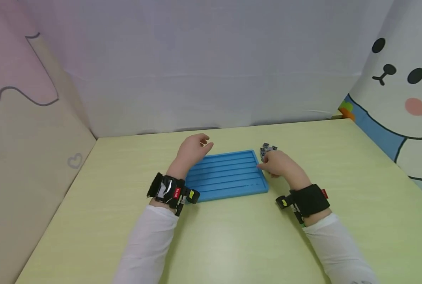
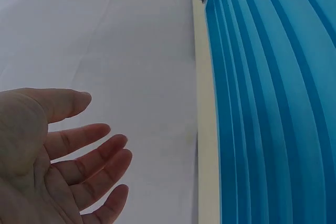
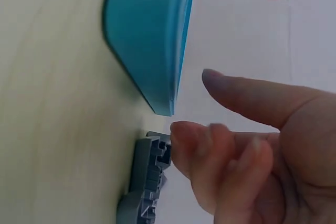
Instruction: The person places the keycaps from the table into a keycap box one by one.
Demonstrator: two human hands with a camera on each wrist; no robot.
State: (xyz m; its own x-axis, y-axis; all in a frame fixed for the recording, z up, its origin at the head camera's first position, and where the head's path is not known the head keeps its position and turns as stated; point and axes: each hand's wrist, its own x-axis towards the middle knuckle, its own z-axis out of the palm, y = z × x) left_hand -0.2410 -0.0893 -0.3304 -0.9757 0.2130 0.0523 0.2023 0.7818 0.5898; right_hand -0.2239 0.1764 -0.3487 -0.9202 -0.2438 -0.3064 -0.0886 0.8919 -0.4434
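A blue ridged tray (image 1: 228, 173) lies on the table. My left hand (image 1: 194, 148) hovers over its far left corner, and the left wrist view shows that hand (image 2: 68, 156) with fingers loosely bent and nothing between them. Just past the tray's right edge, my right hand (image 1: 277, 162) is beside a small cluster of grey plastic parts (image 1: 266, 146). In the right wrist view its fingers bend inward, with a gap between thumb and index finger. The grey parts (image 3: 147, 177) sit close to those fingertips; whether they touch cannot be told.
The pale yellow table (image 1: 225, 244) reaches back to a white cloth (image 1: 211, 71). Cartoon-printed panels stand at the left and right. Each wrist wears a black strap (image 1: 309, 200) with a small camera.
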